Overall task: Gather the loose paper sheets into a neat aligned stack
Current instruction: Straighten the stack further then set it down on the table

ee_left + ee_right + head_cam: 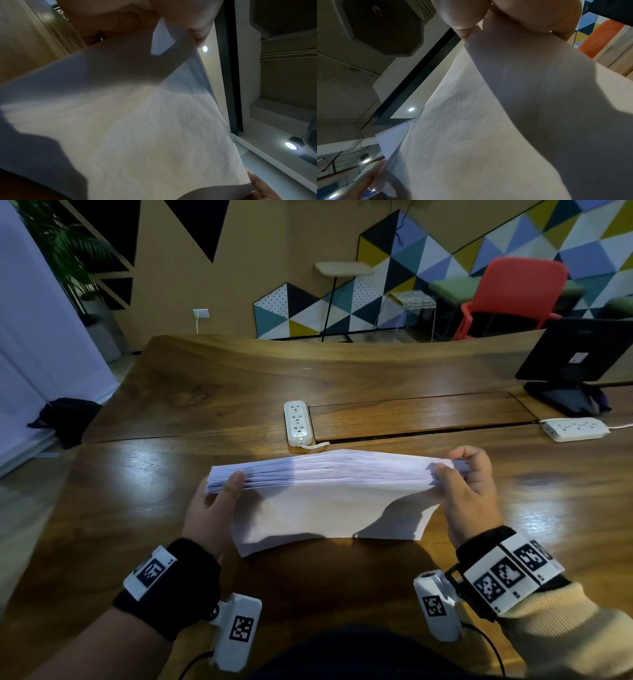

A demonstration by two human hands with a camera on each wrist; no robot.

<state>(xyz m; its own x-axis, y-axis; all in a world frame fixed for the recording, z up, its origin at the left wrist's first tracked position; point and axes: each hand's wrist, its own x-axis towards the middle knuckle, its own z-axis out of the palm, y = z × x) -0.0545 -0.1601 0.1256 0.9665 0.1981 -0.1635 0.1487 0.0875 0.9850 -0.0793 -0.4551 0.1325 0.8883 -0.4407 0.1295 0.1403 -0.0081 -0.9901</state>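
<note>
A thick stack of white paper sheets [329,491] stands on its long edge above the wooden table [205,392], near its front middle. The top edges fan slightly and are not flush. My left hand [219,494] grips the stack's left end, thumb on the near face. My right hand [466,477] pinches the right end, thumb in front and fingers behind. In the left wrist view the paper stack [137,128] fills the frame under my left hand's fingers [120,17]. In the right wrist view the paper stack [488,128] hangs below my right hand's fingers [522,14].
A white power strip [297,422] lies just behind the stack, beside a recessed cable hatch [421,414]. A second power strip [575,429] and a black monitor on a stand [579,361] are at the far right. A red chair [513,292] stands beyond the table.
</note>
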